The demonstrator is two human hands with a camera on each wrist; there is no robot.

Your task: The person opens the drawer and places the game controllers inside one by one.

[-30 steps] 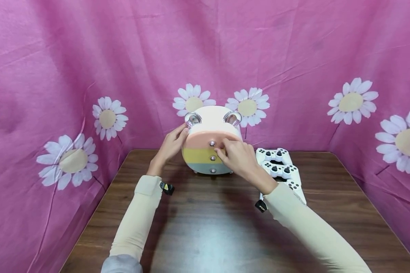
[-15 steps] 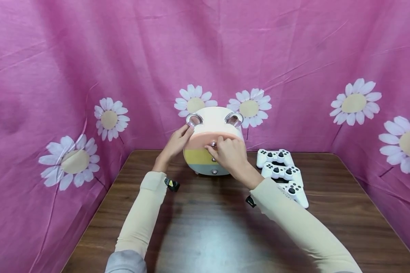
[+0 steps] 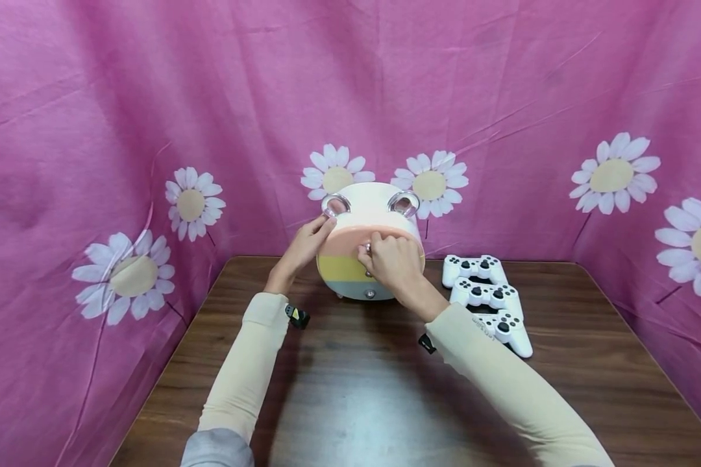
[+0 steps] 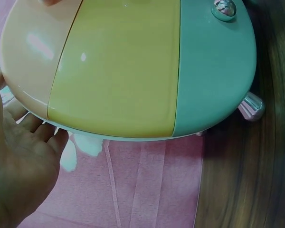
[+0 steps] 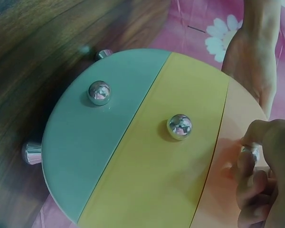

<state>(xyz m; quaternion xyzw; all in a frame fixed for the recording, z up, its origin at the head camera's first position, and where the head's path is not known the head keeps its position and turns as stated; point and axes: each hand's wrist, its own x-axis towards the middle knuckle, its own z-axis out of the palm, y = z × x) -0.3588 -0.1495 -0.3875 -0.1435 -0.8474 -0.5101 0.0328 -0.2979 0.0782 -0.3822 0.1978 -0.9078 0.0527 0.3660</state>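
A small rounded drawer cabinet [image 3: 369,202] with a white body stands at the back of the table. Its front carries a peach drawer [image 4: 35,52], a yellow drawer [image 4: 116,71] and a green drawer [image 4: 216,71], each with a silver ball knob. My right hand [image 3: 394,263] pinches the top knob [image 5: 249,153] on the peach drawer, its fingers partly covering the knob. Against the cabinet's upper left side rests my left hand [image 3: 305,248], below a silver ring-shaped ear [image 3: 335,205]. The peach front looks level with the yellow one.
Several white game controllers [image 3: 493,295] lie in a column right of the cabinet, the nearest partly behind my right forearm. The brown wooden table [image 3: 339,383] stretches toward me. A pink curtain [image 3: 257,97] with daisies hangs close behind the cabinet.
My right hand has moved left across the peach drawer and taken hold of its knob. My left hand stays at the cabinet's side. The head view has shifted slightly.
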